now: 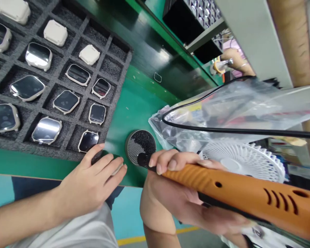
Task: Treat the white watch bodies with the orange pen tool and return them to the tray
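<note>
My right hand [175, 193] is wrapped round an orange electric screwdriver [248, 196]. Its black tip [142, 160] sits over a round metal dish of small screws [141, 146] on the green bench. My left hand [93, 182] lies at the bench's front edge with its fingers closed over a small pale part [118, 169], mostly hidden beneath them. Just beyond that hand is a black foam tray [111, 74] with watch cases [66, 102] lying in its cells, some screen up, some back up.
A clear plastic bag [222, 113] and a black cable [222, 131] lie at the right, over a white desk fan [244, 160]. Another person's hand [232, 62] works at the far right behind a grey shelf upright [253, 38]. A dark belt [150, 55] runs behind the tray.
</note>
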`<state>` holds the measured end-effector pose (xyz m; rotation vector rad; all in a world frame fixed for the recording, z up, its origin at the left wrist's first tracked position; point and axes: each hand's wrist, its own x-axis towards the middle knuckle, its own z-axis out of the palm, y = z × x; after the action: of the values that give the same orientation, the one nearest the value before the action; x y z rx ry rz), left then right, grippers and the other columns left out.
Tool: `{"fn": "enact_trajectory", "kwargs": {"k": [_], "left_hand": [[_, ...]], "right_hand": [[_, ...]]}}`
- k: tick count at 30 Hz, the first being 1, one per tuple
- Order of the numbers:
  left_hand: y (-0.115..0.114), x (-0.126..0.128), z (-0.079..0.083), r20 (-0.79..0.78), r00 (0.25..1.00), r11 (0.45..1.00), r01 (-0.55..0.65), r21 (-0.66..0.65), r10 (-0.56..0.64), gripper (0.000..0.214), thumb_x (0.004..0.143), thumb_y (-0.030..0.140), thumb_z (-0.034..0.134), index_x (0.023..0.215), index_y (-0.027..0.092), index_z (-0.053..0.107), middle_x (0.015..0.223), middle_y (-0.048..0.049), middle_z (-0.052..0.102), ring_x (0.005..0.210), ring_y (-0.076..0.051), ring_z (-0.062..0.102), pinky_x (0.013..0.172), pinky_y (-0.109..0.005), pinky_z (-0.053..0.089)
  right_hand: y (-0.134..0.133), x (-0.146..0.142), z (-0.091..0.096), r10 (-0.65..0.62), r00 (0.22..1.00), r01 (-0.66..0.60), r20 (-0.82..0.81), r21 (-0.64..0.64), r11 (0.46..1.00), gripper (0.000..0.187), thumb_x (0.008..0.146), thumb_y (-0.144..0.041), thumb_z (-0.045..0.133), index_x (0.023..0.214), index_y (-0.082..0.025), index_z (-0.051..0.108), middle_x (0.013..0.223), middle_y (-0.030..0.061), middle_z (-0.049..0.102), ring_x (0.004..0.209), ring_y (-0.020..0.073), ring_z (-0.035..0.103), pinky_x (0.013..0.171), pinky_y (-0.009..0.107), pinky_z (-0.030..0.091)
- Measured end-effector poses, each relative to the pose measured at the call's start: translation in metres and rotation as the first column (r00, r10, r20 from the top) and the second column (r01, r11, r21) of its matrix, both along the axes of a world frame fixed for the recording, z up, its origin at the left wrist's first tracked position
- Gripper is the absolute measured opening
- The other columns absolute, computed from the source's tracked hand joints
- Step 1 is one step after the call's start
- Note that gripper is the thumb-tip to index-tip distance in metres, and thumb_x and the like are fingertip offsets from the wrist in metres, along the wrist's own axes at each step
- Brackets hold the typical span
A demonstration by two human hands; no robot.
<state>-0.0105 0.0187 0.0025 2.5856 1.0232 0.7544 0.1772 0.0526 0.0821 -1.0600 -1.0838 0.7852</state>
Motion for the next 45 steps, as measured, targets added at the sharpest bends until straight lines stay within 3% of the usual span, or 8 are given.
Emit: {"fn": "enact_trajectory", "kwargs": {"k": [5,11,18,24,32,37,41,45], "left_hand": [[-0.001,0.002,0.001,-0.034,0.998,0.998,-0.059,0.018,0.060,0.035,0.104,0.038,0.061,0.129,0.016,0.072,0.137,-0.0094,0.069,0.123,-0.027,0.060,0.135,-0.058,0.016],[0.000,-0.002,0.002,0.014,1.000,0.999,0.028,-0.021,-0.027,0.037,0.100,0.023,0.051,0.130,0.013,0.071,0.144,-0.0128,0.066,0.130,-0.031,0.059,0.134,-0.064,0.013],[0.000,0.002,0.002,0.007,0.999,0.999,-0.040,0.000,0.040,0.028,0.102,0.031,0.064,0.125,0.018,0.073,0.136,-0.0074,0.071,0.121,-0.025,0.062,0.135,-0.058,0.018],[0.002,-0.003,0.004,0.011,1.000,0.999,0.026,-0.040,-0.026,0.039,0.101,0.024,0.049,0.133,0.015,0.070,0.144,-0.0122,0.066,0.127,-0.030,0.059,0.133,-0.062,0.016],[0.002,0.002,0.001,0.021,0.999,0.999,-0.033,0.013,0.033,0.030,0.102,0.040,0.068,0.125,0.021,0.073,0.128,-0.0068,0.071,0.118,-0.025,0.062,0.131,-0.059,0.026],[0.001,0.003,0.000,0.017,0.999,0.999,-0.047,-0.004,0.047,0.034,0.100,0.045,0.071,0.125,0.022,0.073,0.125,-0.0075,0.071,0.118,-0.025,0.063,0.129,-0.059,0.029],[0.000,0.003,0.000,0.016,0.998,0.999,-0.053,-0.003,0.053,0.032,0.100,0.043,0.070,0.126,0.023,0.073,0.126,-0.0079,0.071,0.119,-0.025,0.063,0.128,-0.060,0.031],[0.001,0.003,0.000,0.011,0.999,0.999,-0.050,-0.007,0.050,0.031,0.101,0.043,0.069,0.125,0.023,0.073,0.126,-0.0083,0.070,0.119,-0.026,0.062,0.128,-0.060,0.030]], "right_hand": [[-0.001,-0.001,-0.003,0.007,1.000,-0.008,-0.005,-0.044,0.999,0.051,0.091,-0.075,0.050,0.113,-0.030,0.063,0.083,-0.0034,0.062,0.063,0.0156,0.058,0.055,0.037,0.051],[-0.002,-0.008,-0.004,-0.035,0.999,0.034,-0.037,-0.043,0.999,0.051,0.090,-0.074,0.055,0.112,-0.029,0.062,0.082,-0.0043,0.058,0.063,0.0144,0.056,0.056,0.035,0.048],[-0.001,-0.008,-0.005,-0.022,0.999,0.022,-0.035,0.006,1.000,0.050,0.092,-0.072,0.052,0.114,-0.028,0.063,0.082,-0.0030,0.059,0.061,0.0148,0.056,0.052,0.035,0.047],[-0.001,-0.003,-0.009,0.019,0.999,-0.020,-0.041,-0.036,0.999,0.050,0.089,-0.074,0.057,0.113,-0.031,0.063,0.083,-0.0035,0.060,0.063,0.0151,0.056,0.055,0.036,0.050],[-0.005,-0.009,0.020,-0.043,0.996,0.047,0.076,-0.049,0.998,0.039,0.099,-0.064,0.055,0.107,-0.028,0.066,0.078,-0.0044,0.060,0.058,0.0147,0.055,0.052,0.038,0.050],[-0.015,-0.006,0.009,0.048,0.996,-0.052,0.076,0.058,0.997,0.028,0.099,-0.047,0.056,0.120,-0.028,0.059,0.081,-0.0066,0.059,0.055,0.0121,0.055,0.046,0.035,0.049],[-0.020,-0.003,-0.003,0.053,0.996,-0.056,0.077,0.039,0.998,0.029,0.101,-0.049,0.054,0.122,-0.029,0.058,0.083,-0.0059,0.061,0.057,0.0129,0.058,0.046,0.036,0.051],[-0.016,0.000,-0.001,0.180,0.981,-0.184,0.078,0.051,0.982,0.026,0.103,-0.044,0.049,0.121,-0.026,0.058,0.084,-0.0053,0.065,0.059,0.0133,0.062,0.048,0.037,0.055]]}}
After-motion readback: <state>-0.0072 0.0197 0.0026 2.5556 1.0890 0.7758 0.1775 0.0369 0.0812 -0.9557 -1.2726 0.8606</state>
